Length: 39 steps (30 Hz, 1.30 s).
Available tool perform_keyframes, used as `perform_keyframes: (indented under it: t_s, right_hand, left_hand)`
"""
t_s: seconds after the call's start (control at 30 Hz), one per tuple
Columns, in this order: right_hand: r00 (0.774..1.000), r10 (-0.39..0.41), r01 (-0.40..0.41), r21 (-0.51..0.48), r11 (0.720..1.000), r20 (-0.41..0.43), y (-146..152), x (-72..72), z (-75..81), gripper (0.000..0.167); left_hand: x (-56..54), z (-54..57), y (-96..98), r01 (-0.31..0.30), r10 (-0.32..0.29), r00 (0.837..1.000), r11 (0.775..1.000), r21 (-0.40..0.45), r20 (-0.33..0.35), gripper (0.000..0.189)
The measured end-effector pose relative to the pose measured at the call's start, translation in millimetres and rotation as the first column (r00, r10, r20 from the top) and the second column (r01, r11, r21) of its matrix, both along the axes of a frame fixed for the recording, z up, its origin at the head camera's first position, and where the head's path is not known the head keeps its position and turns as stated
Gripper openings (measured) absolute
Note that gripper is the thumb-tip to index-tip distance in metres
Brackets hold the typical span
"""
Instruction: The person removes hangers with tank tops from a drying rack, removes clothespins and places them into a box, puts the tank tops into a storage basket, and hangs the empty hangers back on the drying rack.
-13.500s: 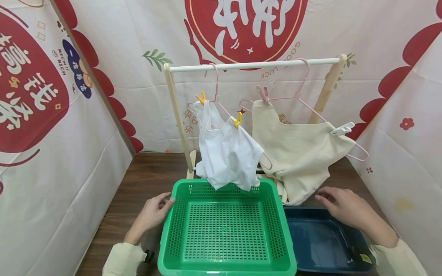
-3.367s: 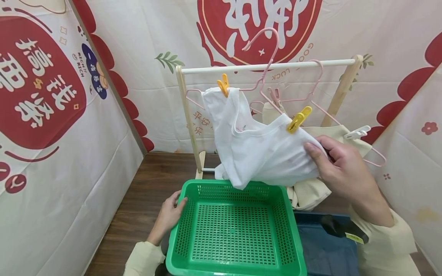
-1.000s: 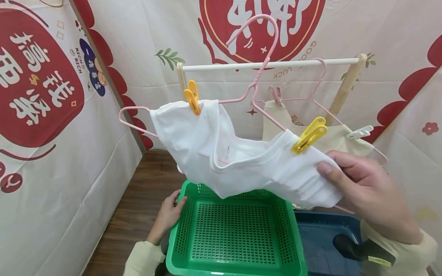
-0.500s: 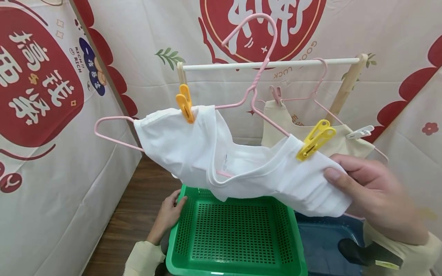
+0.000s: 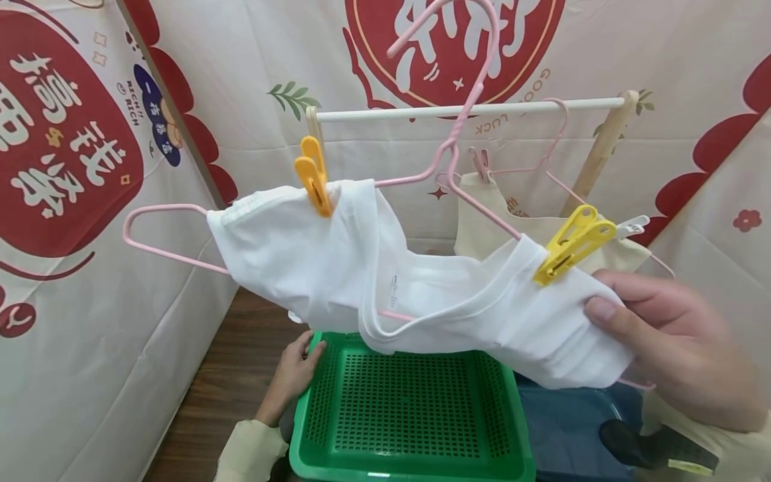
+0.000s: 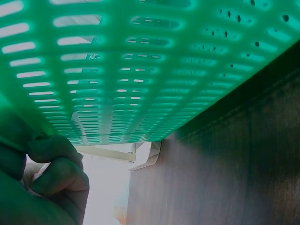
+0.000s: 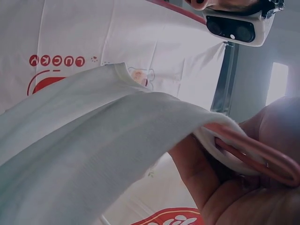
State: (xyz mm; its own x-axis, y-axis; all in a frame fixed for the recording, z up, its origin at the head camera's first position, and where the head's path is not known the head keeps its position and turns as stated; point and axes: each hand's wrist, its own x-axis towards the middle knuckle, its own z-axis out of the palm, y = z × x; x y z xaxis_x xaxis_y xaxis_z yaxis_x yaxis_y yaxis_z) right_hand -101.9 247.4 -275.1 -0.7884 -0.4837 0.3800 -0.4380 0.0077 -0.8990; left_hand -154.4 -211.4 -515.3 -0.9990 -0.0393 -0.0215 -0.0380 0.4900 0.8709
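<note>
A white shirt (image 5: 289, 254) hangs on a pink hanger (image 5: 460, 124), held tilted over the back of the green basket (image 5: 403, 415). An orange clothespin (image 5: 314, 175) clips one shoulder and a yellow clothespin (image 5: 572, 248) the other. My right hand (image 5: 680, 341) pinches the shirt's right shoulder at the hanger's end; the right wrist view shows the cloth (image 7: 112, 136) and the hanger's pink loop (image 7: 267, 159) by the palm. With curled fingers, my left hand (image 5: 295, 368) grips the basket's left rim, and its fingers (image 6: 61, 176) show beside the perforated wall in the left wrist view.
Behind stands a drying rack (image 5: 373, 116) with a white bar and wooden posts. A beige garment (image 5: 472, 224) hangs there on another pink hanger with pink and white clips. A dark blue tray (image 5: 578, 435) lies right of the basket. Printed cloth walls surround the wooden table (image 5: 205, 415).
My right hand has taken the white shirt on its hanger off the rack and brought it closer and rightward. My left hand stays at the basket's rim.
</note>
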Motion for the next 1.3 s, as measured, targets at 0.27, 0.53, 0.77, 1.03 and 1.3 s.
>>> perform_keyframes:
  t_s: [0.27,0.53,0.77,1.03,1.3]
  right_hand:
    - [0.993,-0.115,0.112,0.089,0.990,0.029,-5,-6.3,7.1,0.036]
    - [0.996,-0.087,0.085,0.076,0.993,0.016,-6,-11.7,9.1,0.037]
    - [0.996,-0.084,0.082,0.045,0.996,0.036,-7,-12.5,8.7,0.034]
    - [0.990,-0.093,0.091,0.023,0.996,0.102,-6,-15.0,2.9,0.036]
    - [0.985,-0.111,0.106,0.044,0.993,0.130,-1,-19.7,0.5,0.032]
  left_hand:
    - [-3.4,0.4,2.3,-0.030,0.030,0.999,0.999,0.014,0.013,0.040]
    - [-3.2,1.2,2.4,-0.024,0.025,1.000,1.000,-0.015,0.018,0.039]
    - [-1.0,6.8,1.7,-0.018,0.017,1.000,0.995,-0.100,-0.008,0.038]
    - [-0.3,18.2,-1.2,-0.025,0.019,0.999,0.984,-0.175,-0.034,0.040]
    - [-0.9,37.5,-7.3,-0.016,0.001,0.996,0.985,-0.171,-0.085,0.033]
